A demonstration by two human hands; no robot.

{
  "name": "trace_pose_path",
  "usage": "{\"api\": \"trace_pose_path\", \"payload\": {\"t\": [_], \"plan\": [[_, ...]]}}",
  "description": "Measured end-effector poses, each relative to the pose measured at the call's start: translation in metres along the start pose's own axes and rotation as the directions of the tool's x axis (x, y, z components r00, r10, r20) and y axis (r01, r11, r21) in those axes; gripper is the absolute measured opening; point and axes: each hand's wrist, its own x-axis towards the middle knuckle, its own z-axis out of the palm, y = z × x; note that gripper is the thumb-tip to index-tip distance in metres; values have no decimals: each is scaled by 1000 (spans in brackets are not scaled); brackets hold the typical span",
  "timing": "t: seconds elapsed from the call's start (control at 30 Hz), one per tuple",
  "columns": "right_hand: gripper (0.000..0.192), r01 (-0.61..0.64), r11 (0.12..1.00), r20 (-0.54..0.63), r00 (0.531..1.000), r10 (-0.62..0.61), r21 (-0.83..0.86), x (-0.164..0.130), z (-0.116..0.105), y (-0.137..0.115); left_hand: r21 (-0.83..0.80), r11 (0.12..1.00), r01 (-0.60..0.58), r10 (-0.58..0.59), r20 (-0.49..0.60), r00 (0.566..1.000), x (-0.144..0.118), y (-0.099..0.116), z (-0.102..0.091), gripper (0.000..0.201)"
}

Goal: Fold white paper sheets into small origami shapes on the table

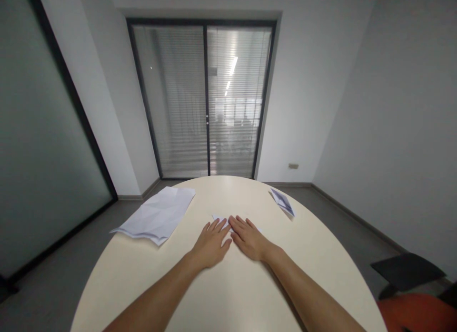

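Note:
A small white sheet of paper (221,220) lies on the round cream table (228,294), mostly covered by my two hands. My left hand (213,243) rests flat on its left part, fingers stretched forward. On the right part my right hand (250,239) lies palm down, its fingers extended and angled inward. The fingertips of both hands meet near the middle of the paper. Only thin edges and a corner of the sheet show, so its folds are hidden.
Several loose, creased white sheets (162,213) sit at the table's left, overhanging the edge. A folded paper piece (282,202) stands near the right rim. A chair with a red seat (417,313) is at the lower right. Glass doors with blinds (207,99) lie beyond.

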Motion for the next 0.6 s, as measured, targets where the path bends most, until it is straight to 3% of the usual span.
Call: {"api": "trace_pose_path", "payload": {"t": [0.13,0.3,0.6], "plan": [[61,-41,999,13,999,41,-17,0,-2,4,22,999,37,-36,-12,999,0,0,2,59],[57,-6,1000,-22,1000,7,7,0,0,10,41,999,26,-23,-80,997,-1,-1,4,57],[49,76,996,-84,994,-72,43,3,3,21,97,995,6,18,-245,969,1,1,-10,35]]}}
